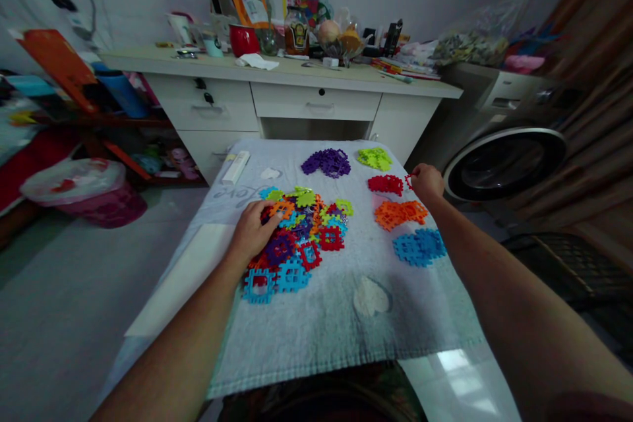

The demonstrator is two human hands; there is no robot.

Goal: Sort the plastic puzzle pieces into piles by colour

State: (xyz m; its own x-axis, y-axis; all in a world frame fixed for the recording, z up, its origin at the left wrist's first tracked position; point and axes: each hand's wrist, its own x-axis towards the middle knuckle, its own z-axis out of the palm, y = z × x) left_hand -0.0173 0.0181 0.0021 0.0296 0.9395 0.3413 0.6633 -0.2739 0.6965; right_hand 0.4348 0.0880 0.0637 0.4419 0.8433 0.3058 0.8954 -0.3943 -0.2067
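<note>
My left hand [254, 229] rests at the left side of a mixed pile of plastic interlocking squares [291, 267] in blue, red, purple, orange and green. Its thumb and fingers are apart, touching pieces near an orange square [281, 210]; the fingertips are partly hidden. My right hand [428, 181] is closed on a small red interlocking square [409, 180], just right of a red group [386, 184]. Nearby lie single-colour groups: orange squares [399, 213], blue squares [419, 247], lime-green squares [374, 158] and purple squares [327, 163].
A pale cloth with heart shapes covers the table [316, 336]. A white box [236, 167] lies at its far left. Behind stands a white desk [316, 102] crowded with jars and other items. A washing machine [499, 119] is at right, a pink bin [93, 194] at left.
</note>
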